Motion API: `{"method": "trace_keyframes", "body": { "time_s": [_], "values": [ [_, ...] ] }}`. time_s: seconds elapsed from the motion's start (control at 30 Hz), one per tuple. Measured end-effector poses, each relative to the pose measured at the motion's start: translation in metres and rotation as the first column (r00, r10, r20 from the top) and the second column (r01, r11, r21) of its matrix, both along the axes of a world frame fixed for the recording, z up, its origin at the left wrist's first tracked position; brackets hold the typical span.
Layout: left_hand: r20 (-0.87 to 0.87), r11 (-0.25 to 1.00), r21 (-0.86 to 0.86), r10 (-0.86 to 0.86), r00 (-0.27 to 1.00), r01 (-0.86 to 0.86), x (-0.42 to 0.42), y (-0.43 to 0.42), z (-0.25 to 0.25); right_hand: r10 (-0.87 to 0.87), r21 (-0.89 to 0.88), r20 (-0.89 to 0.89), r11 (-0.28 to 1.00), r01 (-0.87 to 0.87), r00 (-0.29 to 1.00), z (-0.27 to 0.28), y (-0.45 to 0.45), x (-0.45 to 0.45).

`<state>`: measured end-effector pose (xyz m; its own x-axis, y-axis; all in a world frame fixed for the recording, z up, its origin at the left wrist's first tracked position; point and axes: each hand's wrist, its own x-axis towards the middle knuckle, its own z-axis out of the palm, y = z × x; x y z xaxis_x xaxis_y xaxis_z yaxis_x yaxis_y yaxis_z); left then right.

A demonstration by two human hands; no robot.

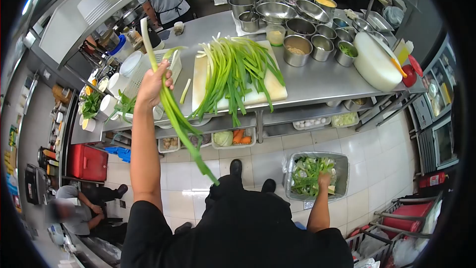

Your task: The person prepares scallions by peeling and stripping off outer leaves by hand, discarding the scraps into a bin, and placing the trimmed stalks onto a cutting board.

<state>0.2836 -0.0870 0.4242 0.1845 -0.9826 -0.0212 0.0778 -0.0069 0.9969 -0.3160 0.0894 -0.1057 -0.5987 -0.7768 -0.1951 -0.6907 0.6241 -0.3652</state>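
My left hand is closed around a long green onion, raised over the front left of the counter. Its white end points up and its green leaves hang down past the counter edge. A heap of green onions lies across the white cutting board, leaves drooping over the front. One loose pale stalk rests left of the board. My right hand reaches down into a grey bin of leafy green trimmings; its fingers are mostly hidden among them.
A white perforated basket stands left of the board. Metal bowls and pots crowd the right and back of the steel counter. Vegetable trays sit underneath. One person sits at lower left; another person stands across the counter.
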Motion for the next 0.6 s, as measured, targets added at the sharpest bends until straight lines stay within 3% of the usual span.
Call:
{"method": "trace_keyframes", "body": {
  "time_s": [0.03,0.07,0.1,0.13,0.17,0.23,0.3,0.37,0.43,0.5,0.57,0.6],
  "values": [
    [-0.031,1.0,0.008,-0.015,0.999,0.016,0.0,-0.014,-0.004,0.35,0.181,-0.004,0.921,-0.344,0.937,-0.041,0.005,-0.016],
    [-0.037,1.0,-0.014,-0.024,0.999,0.024,0.0,-0.029,-0.006,0.65,0.35,0.056,0.698,-0.625,0.758,-0.071,0.001,-0.033],
    [-0.045,0.999,-0.02,-0.026,0.999,0.025,0.001,-0.045,-0.006,0.288,0.22,0.327,0.903,-0.369,0.9,-0.054,-0.001,-0.017],
    [-0.034,0.999,0.016,-0.041,0.999,0.041,0.003,-0.062,-0.007,-0.089,0.185,0.595,0.982,-0.029,0.799,-0.028,0.004,0.008],
    [-0.024,0.997,0.053,-0.057,0.998,0.058,0.004,-0.079,-0.007,-0.089,0.18,0.589,0.983,-0.024,0.804,-0.008,0.007,0.022],
    [-0.018,0.995,0.082,-0.063,0.998,0.064,0.004,-0.112,-0.004,-0.301,0.21,0.698,0.954,0.216,0.65,0.026,0.007,0.043],
    [0.032,0.972,0.215,-0.103,0.994,0.094,0.011,-0.154,-0.012,-0.322,0.204,0.717,0.945,0.256,0.619,0.042,0.007,0.055],
    [-0.004,0.967,0.243,-0.079,0.997,0.077,0.018,-0.207,-0.04,-0.34,0.194,0.734,0.934,0.299,0.588,0.052,0.004,0.065],
    [0.087,0.933,0.36,-0.054,0.995,0.019,0.018,-0.25,-0.07,-0.375,0.181,0.783,0.901,0.394,0.497,0.059,0.001,0.072],
    [-0.043,0.934,0.346,-0.084,0.996,0.094,0.012,-0.271,-0.096,-0.344,0.148,0.812,0.903,0.403,0.471,0.072,-0.007,0.084],
    [0.417,0.959,0.282,-0.116,0.901,-0.007,0.008,-0.292,-0.138,-0.296,0.107,0.886,0.88,0.463,0.357,0.089,-0.016,0.1],
    [0.472,0.967,0.25,-0.171,0.865,0.054,0.008,-0.306,-0.163,-0.308,0.098,0.874,0.868,0.487,0.375,0.094,-0.023,0.107]
  ]
}}
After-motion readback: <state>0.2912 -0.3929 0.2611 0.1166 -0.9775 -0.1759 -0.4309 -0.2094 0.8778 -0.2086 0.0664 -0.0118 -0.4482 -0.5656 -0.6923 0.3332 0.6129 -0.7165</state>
